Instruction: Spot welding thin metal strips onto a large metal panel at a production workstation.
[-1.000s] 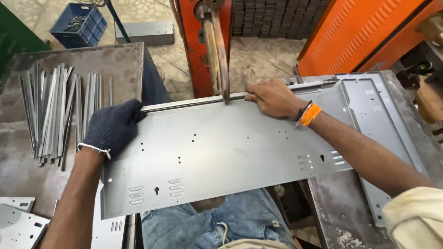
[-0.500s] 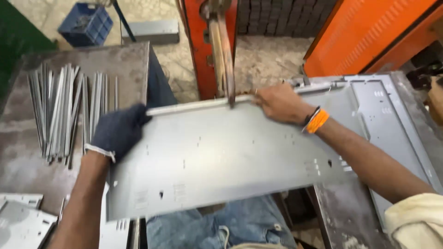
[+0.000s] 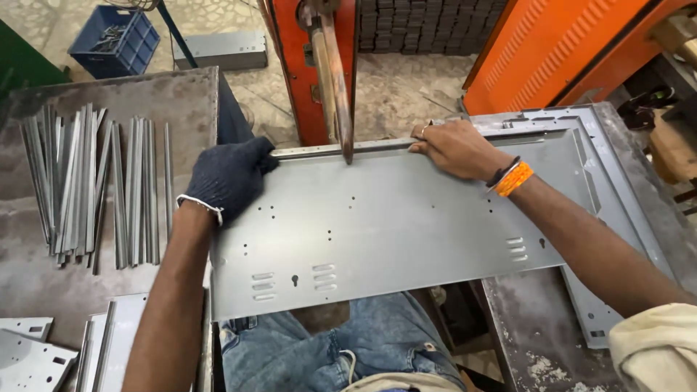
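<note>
A large grey sheet-metal panel (image 3: 392, 225) with punched holes and slots lies across my lap, between two tables. My left hand (image 3: 226, 178), in a dark knitted glove, grips its far left corner. My right hand (image 3: 456, 149), bare and with an orange wristband, presses a thin metal strip (image 3: 319, 149) against the panel's far edge. A copper-coloured welder arm (image 3: 335, 80) comes down from an orange-red machine, and its tip touches the strip between my hands.
Several loose metal strips (image 3: 87, 185) lie on the grey table to the left. More grey panels (image 3: 602, 189) are stacked on the right table. A blue crate (image 3: 116, 40) stands on the floor at the back left. Small metal parts (image 3: 29, 356) sit at the bottom left.
The panel and both hands have shifted slightly left under the welder tip, so the tip now meets the strip at a spot further right along it.
</note>
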